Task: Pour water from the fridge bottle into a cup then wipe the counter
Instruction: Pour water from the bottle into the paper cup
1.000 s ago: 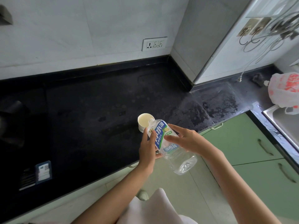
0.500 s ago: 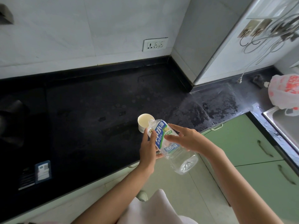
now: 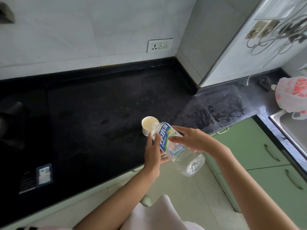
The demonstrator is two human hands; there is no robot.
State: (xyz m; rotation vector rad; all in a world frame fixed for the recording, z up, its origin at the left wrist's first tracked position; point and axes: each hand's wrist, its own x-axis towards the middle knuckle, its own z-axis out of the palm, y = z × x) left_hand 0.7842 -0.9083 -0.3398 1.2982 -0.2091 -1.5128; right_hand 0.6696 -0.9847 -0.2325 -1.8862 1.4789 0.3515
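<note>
Over cup (image 3: 149, 125), bottle (image 3: 176, 146) stays tilted.

- Cup (image 3: 150, 125) stands on the counter (image 3: 93, 123), near its front edge.
- Bottle (image 3: 176, 146) is tilted, neck over the cup rim, base out past the counter edge above the floor.
- Left hand (image 3: 153, 153) on the bottle's left side, right hand (image 3: 192, 139) on its right.
- Plastic bag (image 3: 293, 95) far right, behind the sink (image 3: 292, 128).
- Wall socket (image 3: 160, 45) behind the cup.
</note>
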